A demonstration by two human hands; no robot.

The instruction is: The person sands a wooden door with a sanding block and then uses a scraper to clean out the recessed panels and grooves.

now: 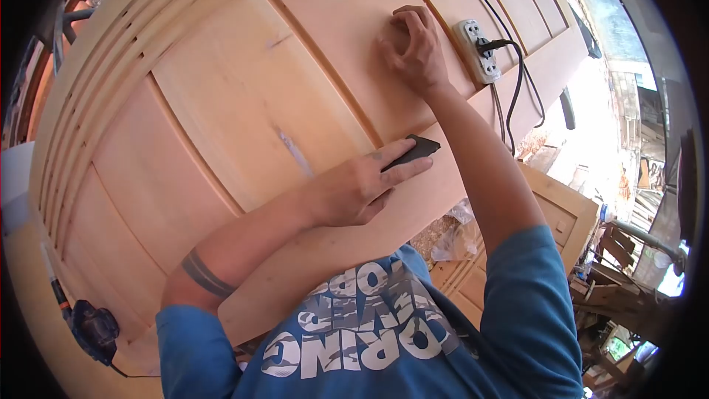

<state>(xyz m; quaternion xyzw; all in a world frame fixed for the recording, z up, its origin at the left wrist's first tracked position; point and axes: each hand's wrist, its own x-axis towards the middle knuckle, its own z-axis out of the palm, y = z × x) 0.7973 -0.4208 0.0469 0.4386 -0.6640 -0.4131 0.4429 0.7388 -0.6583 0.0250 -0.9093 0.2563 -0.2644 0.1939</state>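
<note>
A large pale wooden door (pixel 317 66) with recessed panels and long grooves lies in front of me. My left hand (pixel 362 185) presses a dark folded piece of sandpaper (pixel 415 151) flat against the door's near border, fingers stretched over it. Further up, my right hand (pixel 419 48) rests on a panel with its fingers loosely curled. A gap shows between thumb and fingers, and nothing is visible in it. A whitish patch (pixel 295 154) marks the panel left of centre.
A white power strip (pixel 478 52) with a black plug and cable (pixel 523 81) lies on the door, right of my right hand. A black power tool (pixel 92 329) sits at the lower left. Another wooden door (pixel 557 203) and scrap wood (pixel 620 292) are at the right.
</note>
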